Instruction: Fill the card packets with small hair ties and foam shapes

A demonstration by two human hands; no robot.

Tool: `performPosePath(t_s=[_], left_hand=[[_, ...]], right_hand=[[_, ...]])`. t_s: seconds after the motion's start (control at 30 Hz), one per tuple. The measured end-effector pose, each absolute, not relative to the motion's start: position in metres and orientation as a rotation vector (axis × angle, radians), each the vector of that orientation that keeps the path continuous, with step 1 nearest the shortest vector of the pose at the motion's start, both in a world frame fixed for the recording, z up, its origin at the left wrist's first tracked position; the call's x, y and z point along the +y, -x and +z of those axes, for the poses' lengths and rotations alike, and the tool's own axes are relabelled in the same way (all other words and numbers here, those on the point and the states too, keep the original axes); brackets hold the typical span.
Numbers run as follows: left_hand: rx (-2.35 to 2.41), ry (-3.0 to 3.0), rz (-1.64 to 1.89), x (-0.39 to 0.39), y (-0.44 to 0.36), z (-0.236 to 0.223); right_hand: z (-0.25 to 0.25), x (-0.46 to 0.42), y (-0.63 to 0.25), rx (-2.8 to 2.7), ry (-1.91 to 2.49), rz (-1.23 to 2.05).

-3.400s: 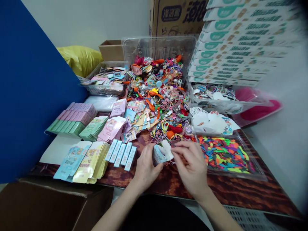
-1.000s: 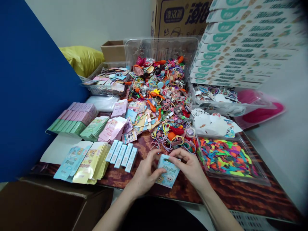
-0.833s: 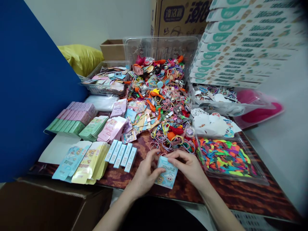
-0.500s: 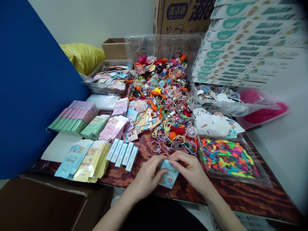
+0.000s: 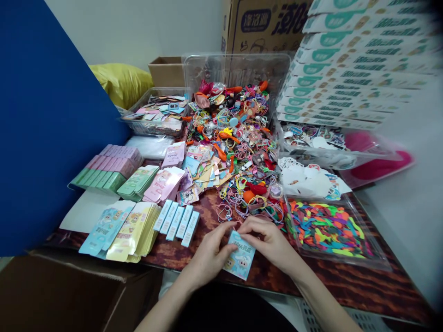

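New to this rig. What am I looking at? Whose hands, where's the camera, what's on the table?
No machine here: these are a person's own bare hands, filmed by one camera worn on the head, looking forward and down. The left hand and right hand both hold a small light-blue printed paper packet above a wood-grain table. The table also carries a heap of hair ties and small trinkets, rows of flat printed packets, and a clear tray of bright coloured pieces.

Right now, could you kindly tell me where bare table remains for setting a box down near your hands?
Wood shows between the blue packets and the rubber bands, and along the front edge right of your right hand, below the balloon tray. The central heap is crowded.
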State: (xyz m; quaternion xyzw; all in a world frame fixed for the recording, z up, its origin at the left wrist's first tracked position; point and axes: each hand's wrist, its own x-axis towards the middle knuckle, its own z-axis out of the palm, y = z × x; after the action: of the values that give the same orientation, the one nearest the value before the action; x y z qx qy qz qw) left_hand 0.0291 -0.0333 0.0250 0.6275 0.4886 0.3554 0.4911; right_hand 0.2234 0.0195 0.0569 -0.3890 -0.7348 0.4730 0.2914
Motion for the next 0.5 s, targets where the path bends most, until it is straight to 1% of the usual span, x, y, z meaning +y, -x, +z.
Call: performPosePath(t_s=[0.1, 0.2, 0.3, 0.4, 0.5], left_hand=[[1.214, -1.454, 0.922, -0.033, -0.027, 0.023], [1.239, -1.41, 1.007, -0.029, -0.025, 0.024], [1.24, -1.485, 0.965, -0.03, -0.023, 0.027], [1.265, -1.583, 0.85, -0.04, -0.021, 0.034], [1.285, -1.67, 0.763, -0.053, -0.01, 0.046]], right_hand=[[0.052, 0.013, -0.221, -1.828, 1.072, 1.301], [0.044, 0.002, -0.217, -1.685, 1.16, 1.21], [0.037, -0.007, -0.213, -1.714, 1.153, 1.174], [0.039, -0.008, -0.212, -1.895, 1.149, 1.313], [0.044, 0.002, -0.208, -2.003, 1.16, 1.518]])
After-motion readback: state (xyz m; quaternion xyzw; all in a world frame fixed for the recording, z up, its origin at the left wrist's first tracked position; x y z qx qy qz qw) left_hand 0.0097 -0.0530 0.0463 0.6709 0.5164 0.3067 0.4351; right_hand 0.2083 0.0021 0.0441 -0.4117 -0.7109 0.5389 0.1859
